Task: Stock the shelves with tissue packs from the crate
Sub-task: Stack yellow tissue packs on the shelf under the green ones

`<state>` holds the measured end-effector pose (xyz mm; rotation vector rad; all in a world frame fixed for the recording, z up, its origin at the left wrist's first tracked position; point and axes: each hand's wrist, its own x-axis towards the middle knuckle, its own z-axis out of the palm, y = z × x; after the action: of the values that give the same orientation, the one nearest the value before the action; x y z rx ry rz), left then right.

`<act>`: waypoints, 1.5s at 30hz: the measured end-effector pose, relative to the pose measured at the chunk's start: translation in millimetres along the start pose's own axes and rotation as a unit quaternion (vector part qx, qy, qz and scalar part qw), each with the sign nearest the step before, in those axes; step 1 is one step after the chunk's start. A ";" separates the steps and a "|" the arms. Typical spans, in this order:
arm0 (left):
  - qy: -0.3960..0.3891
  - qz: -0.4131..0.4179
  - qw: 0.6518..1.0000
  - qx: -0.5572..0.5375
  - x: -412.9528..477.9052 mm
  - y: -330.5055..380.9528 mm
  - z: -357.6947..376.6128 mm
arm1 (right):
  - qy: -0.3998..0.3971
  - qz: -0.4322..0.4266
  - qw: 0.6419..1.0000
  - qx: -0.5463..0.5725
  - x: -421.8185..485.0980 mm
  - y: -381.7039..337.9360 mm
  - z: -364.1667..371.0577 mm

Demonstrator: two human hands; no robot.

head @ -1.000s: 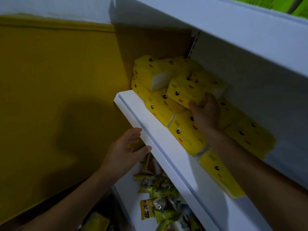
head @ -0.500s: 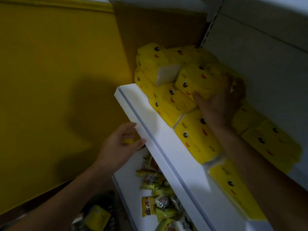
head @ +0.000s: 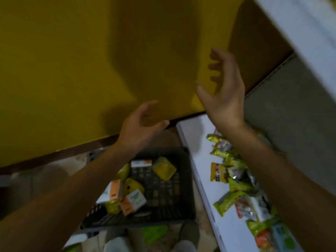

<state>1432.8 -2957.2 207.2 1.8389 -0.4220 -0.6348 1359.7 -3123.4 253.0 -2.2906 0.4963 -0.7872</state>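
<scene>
A dark plastic crate stands on the floor below me. Inside lie yellow tissue packs and white-and-orange boxes. My left hand hovers above the crate, fingers relaxed, holding nothing. My right hand is raised in front of the yellow wall with its fingers spread, empty. The upper shelf shows only as a white edge at the top right; the stacked tissue packs on it are out of view.
A lower white shelf at the right carries several green and silver snack packets. The yellow wall fills the upper left. A brown skirting runs along the floor behind the crate.
My view has swung down from the upper shelf to the crate. My right hand has let go of the tissue pack and drawn back off the shelf. My left hand has left the shelf edge.
</scene>
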 end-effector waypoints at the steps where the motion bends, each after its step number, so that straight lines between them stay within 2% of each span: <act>1: -0.007 -0.011 1.000 0.006 -2.7 -20.0 -6.1 | -0.010 0.032 0.999 0.013 -12.8 9.8 21.1; 4: -0.033 -0.047 0.998 0.025 -8.8 -79.8 -19.5 | -0.057 0.093 0.994 0.032 -53.6 40.5 80.1; 11: -0.033 -0.105 0.994 0.029 -12.5 -213.0 -10.8 | -0.165 0.196 0.966 0.035 -153.7 113.4 179.7; 17: -0.019 -0.116 0.993 0.032 -22.2 -317.6 23.9 | -0.193 0.230 0.954 0.017 -238.2 187.9 245.8; 23: -0.043 -0.151 0.988 0.008 -24.5 -401.4 59.6 | -0.253 0.270 0.923 -0.103 -309.2 264.9 298.8; 27: -0.030 -0.135 0.990 -0.014 -15.9 -431.5 65.6 | -0.330 0.285 0.875 -0.209 -333.7 306.3 332.1; 31: -0.021 -0.128 0.992 0.007 -15.2 -445.5 52.9 | -0.340 0.287 0.855 -0.267 -336.3 318.3 348.5; 33: -0.028 -0.127 0.991 0.025 -18.8 -441.0 45.1 | -0.328 0.320 0.856 -0.238 -332.8 310.7 342.7; 35: -0.039 -0.130 0.990 0.031 -25.2 -426.4 38.6 | -0.291 0.377 0.870 -0.129 -329.4 291.2 324.0; 36: -0.045 -0.130 0.990 0.034 -29.5 -415.0 34.8 | -0.271 0.419 0.864 -0.062 -325.7 277.2 310.3; 37: -0.056 -0.130 0.989 0.042 -35.2 -401.2 31.2 | -0.265 0.472 0.841 0.006 -319.5 259.8 292.1; 38: -0.073 -0.130 0.987 0.056 -41.6 -386.1 27.9 | -0.272 0.529 0.800 0.080 -311.9 241.5 271.7; 40: -0.112 -0.117 0.984 0.080 -53.4 -350.5 20.4 | -0.298 0.621 0.688 0.231 -293.8 202.8 226.9; 42: -0.143 -0.087 0.982 0.083 -61.7 -304.3 10.8 | -0.347 0.647 0.597 0.325 -269.4 164.6 181.5; 45: -0.205 -0.056 0.974 0.079 -65.9 -227.4 -5.2 | -0.413 0.642 0.525 0.375 -229.0 112.3 122.6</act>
<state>1380.1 -2837.6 9.7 1.8890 -0.6579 -1.0951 1253.3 -3025.7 9.7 -0.7351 0.8948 0.7441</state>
